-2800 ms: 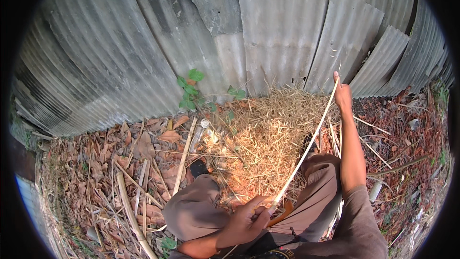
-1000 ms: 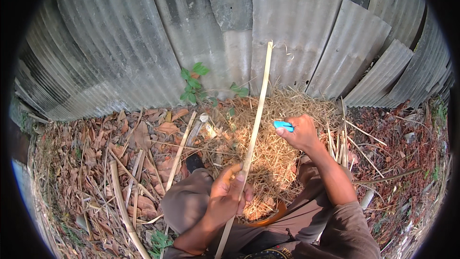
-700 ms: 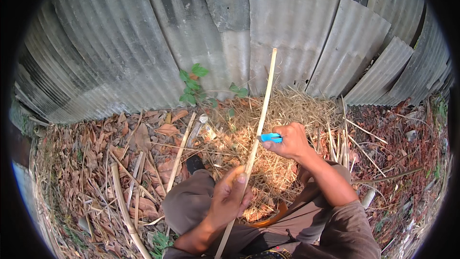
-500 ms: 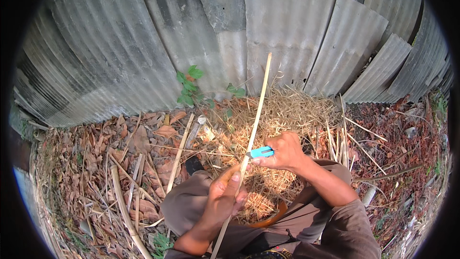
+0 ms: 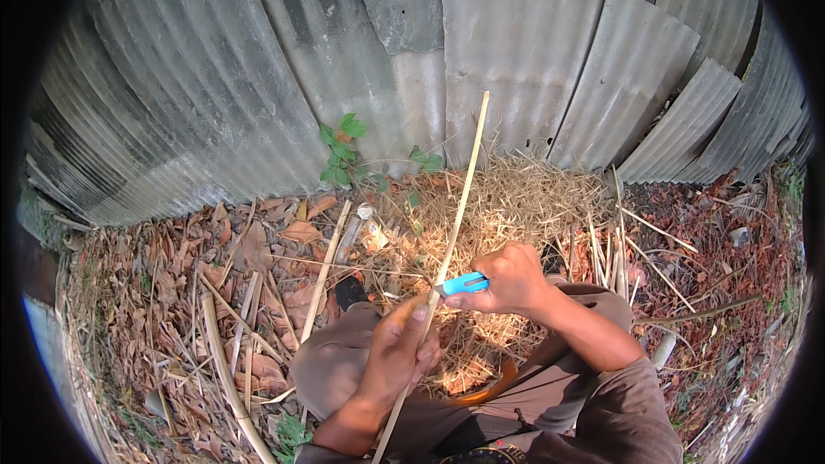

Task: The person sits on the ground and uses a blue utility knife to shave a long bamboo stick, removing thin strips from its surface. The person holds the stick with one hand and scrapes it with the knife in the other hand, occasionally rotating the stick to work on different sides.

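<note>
A long, pale bamboo strip (image 5: 463,198) slants from my lap up toward the metal fence. My left hand (image 5: 398,348) is closed round its lower part, thumb lying along the strip. In my right hand (image 5: 509,279) is a blue utility knife (image 5: 464,283), gripped in a fist. The knife's dark blade meets the strip just above my left thumb. Between my knees lies a heap of thin, curly shavings (image 5: 481,326), lit by a patch of sun.
Corrugated metal sheets (image 5: 524,60) form a fence ahead. Dry leaves (image 5: 258,245) cover the ground at left, with a thick bamboo piece (image 5: 225,369) and a split stick (image 5: 326,271) among them. A green plant (image 5: 342,155) grows at the fence. More sticks (image 5: 617,241) lie at right.
The knife and my right hand have shifted slightly down the strip, toward my left hand. My left hand keeps its grip on the strip.
</note>
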`<act>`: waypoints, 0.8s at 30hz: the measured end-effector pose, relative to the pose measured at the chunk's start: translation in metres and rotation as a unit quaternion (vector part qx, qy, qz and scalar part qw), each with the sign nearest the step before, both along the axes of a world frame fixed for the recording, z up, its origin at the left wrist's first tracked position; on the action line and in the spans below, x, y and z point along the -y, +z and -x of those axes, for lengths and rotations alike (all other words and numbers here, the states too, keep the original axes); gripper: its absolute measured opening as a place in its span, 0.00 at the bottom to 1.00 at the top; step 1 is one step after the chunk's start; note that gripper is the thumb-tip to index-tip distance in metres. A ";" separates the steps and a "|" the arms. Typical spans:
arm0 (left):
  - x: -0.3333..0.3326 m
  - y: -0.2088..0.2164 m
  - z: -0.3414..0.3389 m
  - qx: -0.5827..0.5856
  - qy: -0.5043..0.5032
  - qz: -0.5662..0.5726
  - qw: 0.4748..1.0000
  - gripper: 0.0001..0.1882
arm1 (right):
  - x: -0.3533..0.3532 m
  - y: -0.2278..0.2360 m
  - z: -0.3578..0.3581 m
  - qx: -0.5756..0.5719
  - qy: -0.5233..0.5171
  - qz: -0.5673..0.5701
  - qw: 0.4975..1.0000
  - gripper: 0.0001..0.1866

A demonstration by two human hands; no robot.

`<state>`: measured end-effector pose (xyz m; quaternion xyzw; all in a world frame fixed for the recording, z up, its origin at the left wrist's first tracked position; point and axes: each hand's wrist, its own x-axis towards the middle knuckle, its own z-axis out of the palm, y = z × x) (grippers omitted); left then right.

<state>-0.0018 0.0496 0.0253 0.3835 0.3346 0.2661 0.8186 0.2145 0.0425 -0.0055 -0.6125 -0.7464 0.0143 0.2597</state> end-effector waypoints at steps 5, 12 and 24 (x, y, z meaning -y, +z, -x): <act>0.001 -0.001 0.004 -0.010 -0.001 -0.019 1.000 0.22 | 0.004 0.005 0.005 -0.026 -0.002 0.013 1.000 0.38; 0.010 0.008 0.003 -0.032 -0.030 -0.040 0.998 0.20 | -0.018 0.003 -0.037 -0.005 -0.119 0.057 0.991 0.38; 0.018 0.010 0.010 -0.054 -0.074 -0.064 0.994 0.20 | -0.018 -0.004 -0.059 -0.009 -0.158 0.012 0.987 0.37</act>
